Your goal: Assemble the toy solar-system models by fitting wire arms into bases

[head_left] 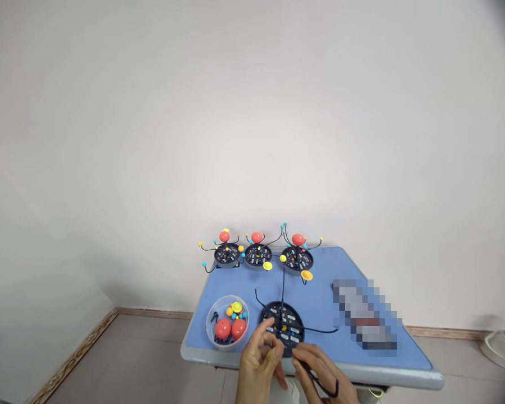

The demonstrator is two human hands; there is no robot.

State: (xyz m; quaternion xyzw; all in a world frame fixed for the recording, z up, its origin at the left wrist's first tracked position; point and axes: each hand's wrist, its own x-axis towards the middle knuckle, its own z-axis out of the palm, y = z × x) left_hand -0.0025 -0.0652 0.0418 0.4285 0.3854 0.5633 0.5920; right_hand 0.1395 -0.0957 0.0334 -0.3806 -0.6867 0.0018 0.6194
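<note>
A round black base (297,320) of a model solar system stands near the table's front edge, with small printed labels on its face. Several thin black arms (320,330) reach out from its centre post, without balls on their ends. My left hand (258,359) is over the base's front left, fingers curled and thumb bent in near the post; what they pinch is hidden. In my right hand (324,373), just right of it, a curved black rod (331,393) is held between thumb and fingers, one end toward the base.
A clear round tub (209,331) at left holds red, yellow, orange and blue balls and black parts. Three assembled solar system models (227,255) line the table's back. A blurred-out object (364,314) lies at right. The blue table (320,297) stands before a white wall.
</note>
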